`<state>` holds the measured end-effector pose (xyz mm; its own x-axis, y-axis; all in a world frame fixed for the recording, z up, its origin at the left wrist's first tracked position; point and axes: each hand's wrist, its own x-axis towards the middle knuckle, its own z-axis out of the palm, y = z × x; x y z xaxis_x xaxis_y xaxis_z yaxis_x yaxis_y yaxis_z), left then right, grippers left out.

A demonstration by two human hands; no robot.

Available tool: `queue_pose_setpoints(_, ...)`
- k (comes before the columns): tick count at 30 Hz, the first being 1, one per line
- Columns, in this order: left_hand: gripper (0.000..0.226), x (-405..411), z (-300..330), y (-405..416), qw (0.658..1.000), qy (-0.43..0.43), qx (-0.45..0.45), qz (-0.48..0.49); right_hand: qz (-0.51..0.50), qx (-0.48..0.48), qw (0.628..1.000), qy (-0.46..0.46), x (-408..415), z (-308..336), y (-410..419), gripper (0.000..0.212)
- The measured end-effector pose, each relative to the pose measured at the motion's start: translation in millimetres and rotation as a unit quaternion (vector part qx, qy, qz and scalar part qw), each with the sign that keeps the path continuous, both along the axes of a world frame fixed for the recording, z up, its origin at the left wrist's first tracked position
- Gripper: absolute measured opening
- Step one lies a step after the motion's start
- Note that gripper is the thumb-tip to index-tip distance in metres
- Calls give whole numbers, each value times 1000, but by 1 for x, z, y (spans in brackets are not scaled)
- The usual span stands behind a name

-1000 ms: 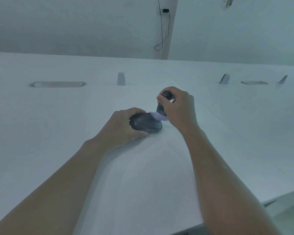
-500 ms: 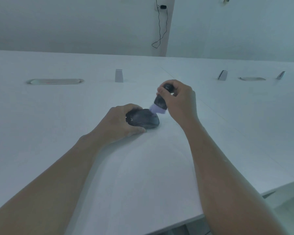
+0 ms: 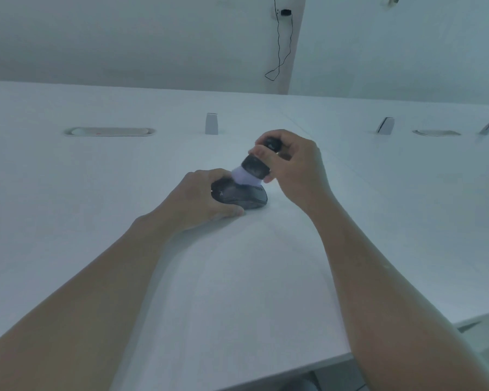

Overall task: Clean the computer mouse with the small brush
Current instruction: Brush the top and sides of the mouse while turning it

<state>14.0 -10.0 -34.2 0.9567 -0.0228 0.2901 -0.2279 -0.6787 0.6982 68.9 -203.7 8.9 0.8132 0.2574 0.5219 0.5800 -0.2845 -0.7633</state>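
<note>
- The mouse (image 3: pixel 239 196) is dark and lies on the white table (image 3: pixel 237 277), about midway between the near edge and the far edge, and well in from the left edge.
- The left hand (image 3: pixel 201 203) holds the mouse from its left side: fingers curled over the far side, thumb pressed along the near side, down on the table.
- The right hand (image 3: pixel 292 169) pinches the brush (image 3: pixel 253 170) by its dark handle, thumb and fingers curled round it.
- The brush is tilted, handle up and to the right, with its pale bristles touching the top of the mouse.
- Further back on the table are a cable slot (image 3: pixel 109 132) toward the left, a small white block (image 3: pixel 211 124) just right of it, and more small fittings toward the far right corner.
- A black cable (image 3: pixel 279 43) hangs on the wall beyond the far edge.
</note>
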Motion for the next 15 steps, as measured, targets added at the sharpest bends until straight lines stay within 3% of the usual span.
queue_pose_setpoints(2,41,0,1,-1,1000,2,1,1,40,-37,998,10,-3,0,2,3)
queue_pose_setpoints(5,45,-2,2,-1,1000,3,-2,-1,-9,-96,995,-28,1,-1,-5,6)
queue_pose_setpoints(8,45,-2,2,-1,1000,6,-7,-3,-59,-80,994,-46,4,-2,-10,6)
queue_pose_setpoints(11,43,-1,1,0,1000,6,-4,3,-20,-23,999,-39,-1,0,-1,5)
queue_pose_setpoints(15,41,-2,1,-1,1000,3,-7,1,13,-80,996,-23,-1,-3,1,5)
